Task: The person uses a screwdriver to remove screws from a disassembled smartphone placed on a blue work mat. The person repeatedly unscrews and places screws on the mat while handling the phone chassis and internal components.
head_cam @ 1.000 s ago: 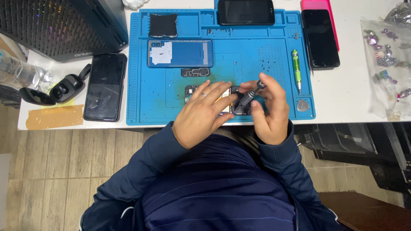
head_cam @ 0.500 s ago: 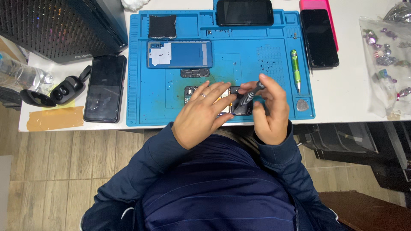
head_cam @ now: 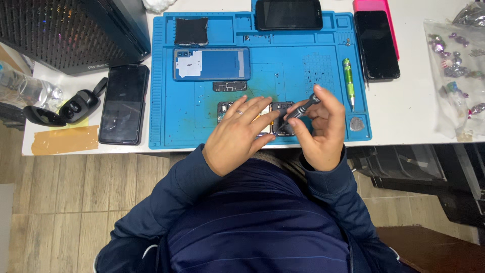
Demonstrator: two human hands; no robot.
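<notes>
An opened phone body [head_cam: 281, 117] lies at the near edge of the blue work mat [head_cam: 172, 121], mostly hidden under my hands. My left hand [head_cam: 240, 134] rests flat on it, fingers spread, a ring on one finger. My right hand [head_cam: 320, 130] pinches a black screwdriver [head_cam: 302, 109], its tip pointing down-left onto the phone's inner parts. A blue phone back cover [head_cam: 212, 64] lies farther up the mat, with a small dark part [head_cam: 229, 86] just below it.
A green screwdriver [head_cam: 348, 81] lies on the mat's right side. Black phones [head_cam: 288, 14] [head_cam: 375, 45] [head_cam: 124, 103] sit around it. A black earbud case [head_cam: 81, 105], a computer tower [head_cam: 70, 30] and a plastic bag of small items [head_cam: 457, 76] flank the mat.
</notes>
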